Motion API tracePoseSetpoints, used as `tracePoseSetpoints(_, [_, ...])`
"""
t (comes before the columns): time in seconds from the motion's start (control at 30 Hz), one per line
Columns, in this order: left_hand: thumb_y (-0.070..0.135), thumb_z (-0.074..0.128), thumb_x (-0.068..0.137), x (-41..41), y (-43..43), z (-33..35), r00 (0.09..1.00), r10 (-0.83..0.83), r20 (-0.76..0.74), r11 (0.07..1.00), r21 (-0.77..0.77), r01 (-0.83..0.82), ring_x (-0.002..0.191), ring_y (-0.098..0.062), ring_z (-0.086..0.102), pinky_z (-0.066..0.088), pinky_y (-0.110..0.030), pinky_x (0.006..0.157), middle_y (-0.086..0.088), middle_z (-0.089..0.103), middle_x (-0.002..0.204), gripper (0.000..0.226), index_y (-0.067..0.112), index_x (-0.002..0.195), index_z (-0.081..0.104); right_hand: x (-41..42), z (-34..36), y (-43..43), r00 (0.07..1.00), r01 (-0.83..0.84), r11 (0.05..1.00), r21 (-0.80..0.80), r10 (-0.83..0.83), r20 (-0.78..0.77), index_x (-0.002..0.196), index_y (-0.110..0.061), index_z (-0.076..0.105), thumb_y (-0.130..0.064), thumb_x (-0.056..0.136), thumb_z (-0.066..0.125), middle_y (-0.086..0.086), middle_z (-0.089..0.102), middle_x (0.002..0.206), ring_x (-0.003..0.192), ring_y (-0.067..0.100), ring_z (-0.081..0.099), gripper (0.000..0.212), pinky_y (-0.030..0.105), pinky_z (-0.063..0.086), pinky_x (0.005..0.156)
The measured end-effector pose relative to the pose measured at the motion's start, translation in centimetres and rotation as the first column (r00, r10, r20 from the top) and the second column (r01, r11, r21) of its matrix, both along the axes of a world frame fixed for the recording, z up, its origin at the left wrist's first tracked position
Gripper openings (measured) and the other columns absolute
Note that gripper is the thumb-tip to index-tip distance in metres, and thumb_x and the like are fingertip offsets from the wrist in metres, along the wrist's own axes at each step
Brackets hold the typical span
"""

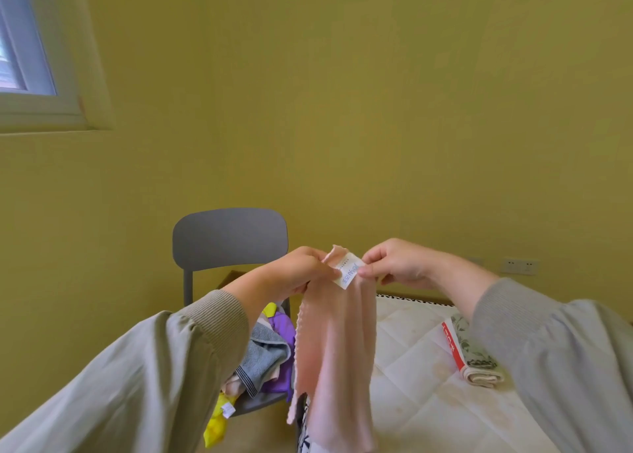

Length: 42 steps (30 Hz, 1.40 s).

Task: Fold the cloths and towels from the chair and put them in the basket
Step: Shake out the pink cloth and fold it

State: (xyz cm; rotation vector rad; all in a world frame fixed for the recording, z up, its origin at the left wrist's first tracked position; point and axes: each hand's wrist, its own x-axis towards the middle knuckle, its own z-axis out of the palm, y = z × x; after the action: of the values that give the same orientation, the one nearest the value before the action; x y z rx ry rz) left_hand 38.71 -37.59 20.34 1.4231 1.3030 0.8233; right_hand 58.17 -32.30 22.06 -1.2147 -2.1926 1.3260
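A pale pink cloth (335, 343) hangs lengthwise in the air in front of the person, between the chair (229, 237) and the mattress (411, 367). It has a soft, fuzzy nap and a small scalloped edge down its left side. A white label (349, 270) with blue writing sits at its top. The left grip (301, 271) pinches the top edge just left of the label with thumb and fingertips pressed together. The right grip (397, 264) pinches the top edge at the label's right side in the same way.

The cloth's lower end runs out of the bottom of the view. The label's writing is too blurred to read. A dark patterned item behind the cloth's lower part cannot be made out. On the chair seat lie a grey towel (267, 356), a purple cloth (282, 329) and a yellow cloth (217, 425), partly hidden by the left sleeve (154, 367). A folded towel (472, 353) on the mattress is partly covered by the right arm.
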Motion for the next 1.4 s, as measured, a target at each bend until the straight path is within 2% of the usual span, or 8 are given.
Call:
tracePoseSetpoints(0.1, [0.01,0.06,0.089,-0.3,0.1,0.0,1.0,-0.022,-0.013,1.0,-0.016,0.022,0.081,-0.016,0.068,0.055,-0.027,0.07,-0.005,0.07,0.092,0.016,0.011,0.104,0.065,-0.4,-0.4,0.1,0.981,0.094,0.995,0.042,-0.086,-0.175,0.074,-0.009,0.063,-0.006,0.088,0.063,-0.001,0.061,0.067,0.065,0.009,0.053,0.015,0.019,0.039,0.068])
tracePoseSetpoints(0.3, [0.023,0.069,0.086,-0.2,0.8,0.0,0.995,0.07,0.078,0.995,0.061,-0.075,0.081,-0.017,0.063,0.045,-0.028,0.075,-0.005,0.068,0.088,0.003,0.021,0.084,0.07,-1.5,0.0,-0.5,0.996,0.072,0.976,0.207,-0.058,-0.073,0.07,-0.01,0.061,-0.011,0.088,0.065,-0.001,0.047,0.059,0.055,0.009,0.041,0.018,0.018,0.035,0.05])
tracePoseSetpoints(0.43, [0.019,0.07,0.085,0.2,1.3,0.2,0.974,0.227,-0.021,0.952,0.215,-0.217,0.063,-0.011,0.057,0.042,-0.019,0.055,0.001,0.062,0.07,0.017,0.016,0.07,0.063,-1.4,0.2,-0.4,0.997,0.065,0.993,0.103,-0.059,-0.058,0.079,-0.009,0.062,-0.012,0.088,0.065,0.001,0.049,0.063,0.057,0.012,0.043,0.01,0.021,0.036,0.05])
tracePoseSetpoints(0.57, [0.015,0.064,0.087,1.0,1.7,0.5,0.93,0.363,-0.063,0.866,0.392,-0.312,0.053,-0.011,0.045,0.033,-0.017,0.045,0.001,0.05,0.06,0.025,0.011,0.066,0.052,-0.4,-0.8,-0.2,0.998,0.014,1.0,-0.019,-0.013,0.058,0.088,-0.005,0.061,-0.003,0.086,0.063,0.012,0.057,0.082,0.074,0.021,0.054,0.004,0.032,0.041,0.063])
tracePoseSetpoints(0.7, [0.007,0.056,0.085,0.4,2.2,1.0,0.828,0.554,-0.088,0.679,0.623,-0.388,0.051,-0.014,0.028,0.019,-0.02,0.042,0.001,0.032,0.052,0.04,0.015,0.053,0.033,1.6,-1.8,0.6,0.902,0.061,0.984,0.169,-0.127,0.413,0.07,-0.014,0.054,-0.01,0.081,0.062,0.006,0.051,0.066,0.055,0.018,0.043,0.014,0.024,0.03,0.048])
tracePoseSetpoints(0.93, [0.008,0.049,0.085,-1.8,2.2,0.0,0.707,0.706,0.047,0.558,0.578,-0.596,0.059,-0.018,0.024,0.015,-0.029,0.052,-0.005,0.029,0.058,0.033,0.012,0.057,0.033,4.2,-3.0,2.7,0.741,0.218,0.892,0.397,-0.416,0.527,0.052,-0.014,0.035,0.002,0.081,0.044,0.001,0.031,0.056,0.051,0.015,0.029,0.035,0.023,0.022,0.042])
tracePoseSetpoints(1.17, [0.013,0.045,0.086,-3.9,2.1,-0.1,0.626,0.776,0.074,0.513,0.502,-0.696,0.061,-0.019,0.034,0.024,-0.031,0.057,-0.008,0.04,0.062,0.024,-0.001,0.066,0.05,6.1,-2.7,4.2,0.67,0.401,0.64,0.655,-0.693,0.267,0.054,-0.015,0.047,-0.025,0.083,0.06,0.003,0.049,0.056,0.063,0.025,0.051,0.033,0.025,0.033,0.051])
tracePoseSetpoints(1.4, [0.012,0.054,0.085,-4.8,2.1,-0.7,0.646,0.759,0.084,0.54,0.476,-0.695,0.067,-0.02,0.04,0.032,-0.03,0.061,-0.01,0.048,0.071,0.022,-0.009,0.078,0.058,8.1,-2.0,4.2,0.694,0.72,0.638,0.273,-0.677,-0.246,0.076,-0.006,0.06,-0.009,0.082,0.066,0.008,0.055,0.072,0.073,0.021,0.049,0.009,0.026,0.034,0.058])
